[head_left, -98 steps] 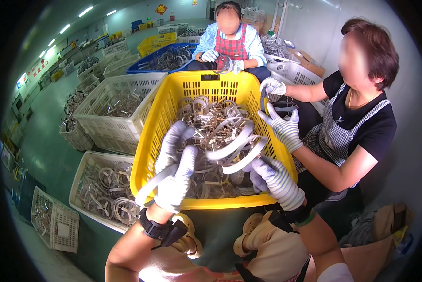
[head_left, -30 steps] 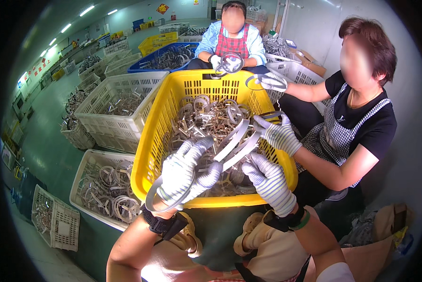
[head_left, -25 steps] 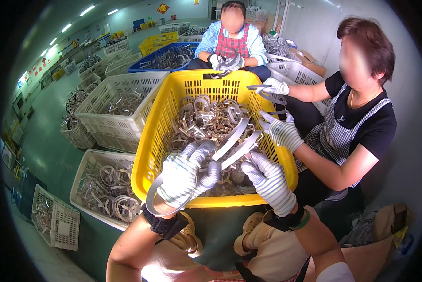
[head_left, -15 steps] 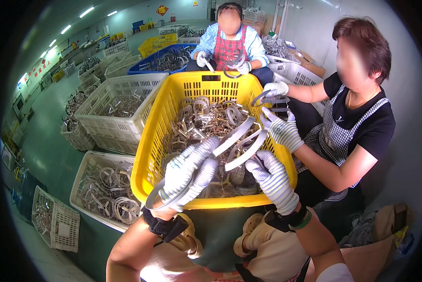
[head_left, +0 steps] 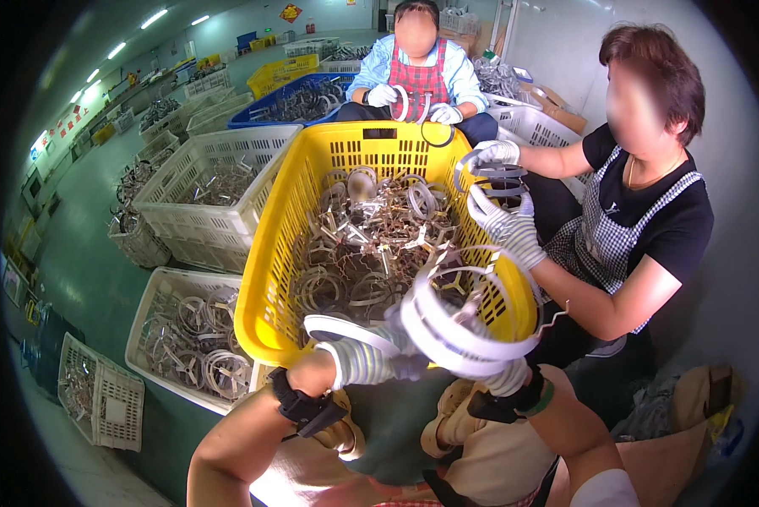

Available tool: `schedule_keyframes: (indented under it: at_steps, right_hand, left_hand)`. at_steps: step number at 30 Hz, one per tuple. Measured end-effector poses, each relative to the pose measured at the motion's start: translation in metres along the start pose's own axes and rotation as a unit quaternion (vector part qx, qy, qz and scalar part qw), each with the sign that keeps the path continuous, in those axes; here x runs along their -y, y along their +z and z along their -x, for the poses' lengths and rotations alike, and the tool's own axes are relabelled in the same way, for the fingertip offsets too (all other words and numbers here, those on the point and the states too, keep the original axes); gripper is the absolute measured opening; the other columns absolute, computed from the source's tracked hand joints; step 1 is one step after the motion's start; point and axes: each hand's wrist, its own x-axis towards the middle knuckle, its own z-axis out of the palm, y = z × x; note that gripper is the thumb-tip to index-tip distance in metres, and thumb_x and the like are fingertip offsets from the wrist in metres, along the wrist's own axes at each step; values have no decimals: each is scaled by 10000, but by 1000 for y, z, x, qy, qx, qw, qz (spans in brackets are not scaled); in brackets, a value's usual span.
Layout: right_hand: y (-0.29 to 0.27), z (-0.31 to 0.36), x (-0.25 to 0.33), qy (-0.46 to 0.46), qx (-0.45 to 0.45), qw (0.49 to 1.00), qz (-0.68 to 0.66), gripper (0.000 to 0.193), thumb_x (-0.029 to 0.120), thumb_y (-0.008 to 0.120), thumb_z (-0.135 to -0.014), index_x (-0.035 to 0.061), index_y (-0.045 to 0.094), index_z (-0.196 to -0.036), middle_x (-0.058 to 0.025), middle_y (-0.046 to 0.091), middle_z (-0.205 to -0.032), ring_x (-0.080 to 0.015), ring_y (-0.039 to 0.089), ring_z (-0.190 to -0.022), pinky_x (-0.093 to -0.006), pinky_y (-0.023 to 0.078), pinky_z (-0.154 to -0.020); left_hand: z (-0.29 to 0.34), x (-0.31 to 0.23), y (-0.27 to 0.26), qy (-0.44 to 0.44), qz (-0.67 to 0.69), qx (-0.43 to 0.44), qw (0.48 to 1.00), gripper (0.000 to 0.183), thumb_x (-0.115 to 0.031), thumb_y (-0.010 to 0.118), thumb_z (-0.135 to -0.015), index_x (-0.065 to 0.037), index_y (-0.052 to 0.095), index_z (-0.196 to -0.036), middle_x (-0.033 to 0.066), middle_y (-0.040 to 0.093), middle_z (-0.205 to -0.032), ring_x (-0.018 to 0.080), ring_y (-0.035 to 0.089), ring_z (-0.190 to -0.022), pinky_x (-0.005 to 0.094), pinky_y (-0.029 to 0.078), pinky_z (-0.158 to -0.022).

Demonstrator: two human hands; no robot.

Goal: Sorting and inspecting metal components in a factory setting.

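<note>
Plainly, the rings (head_left: pixel 468 325) were thin bands of pale metal, bent into open hoops and stacked loosely, with a wavy wire tail sticking out to the right. They sat at the near rim of a yellow crate (head_left: pixel 278 245) of slotted plastic, which was heaped with a tangle of similar dull metal hoops and clips (head_left: pixel 371 245). White lattice crates (head_left: pixel 214 190) with more hoops stood to the left on the green floor (head_left: pixel 92 270), and a blue crate (head_left: pixel 299 97) lay farther back. A person in a black top and checked apron sat at the right, a gloved hand (head_left: pixel 506 224) on the yellow rim, holding another bundle of bands. A second person in a red apron sat beyond the crate.

The left hand (head_left: pixel 367 359), in a striped knit glove, was clenched on the near edge of the rings. The right hand (head_left: pixel 506 376) was mostly hidden behind the stack; its grip seemed closed on the rings from below, at the crate's front edge.
</note>
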Motion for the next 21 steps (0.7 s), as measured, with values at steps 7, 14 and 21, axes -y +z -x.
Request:
schedule_keyframes:
  at_steps: [7, 14, 21]
  right_hand:
    - [-33, 50, 51, 151, 99, 346, -921, 464, 276, 545, -907, 41, 456, -1298, -74, 620, -1034, -145, 612, -893, -249, 523, -713]
    - [-30, 20, 31, 162, 350, -349, -854, 428, 271, 595, -879, 71, 528, -1251, -89, 611, -1121, -227, 546, -1099, -368, 409, -972]
    - [-9, 9, 12, 239, 214, 161, -933, 462, 189, 601, -878, 54, 480, -1303, -77, 602, -1168, -199, 565, -1060, -357, 432, -918]
  left_hand:
    - [4, 11, 25, 102, -205, 62, 971, 277, -177, 590, -849, -63, 589, -1102, 150, 601, -1127, 285, 563, -1048, 382, 464, -907]
    - [-1, 18, 51, 108, -103, -119, 982, 374, -321, 700, -737, -87, 591, -1007, 126, 582, -928, 310, 556, -913, 392, 456, -863]
    - [-1, -6, 20, 57, -306, -41, 949, 366, -419, 575, -839, -78, 624, -714, 108, 598, -714, 330, 575, -784, 456, 441, -763]
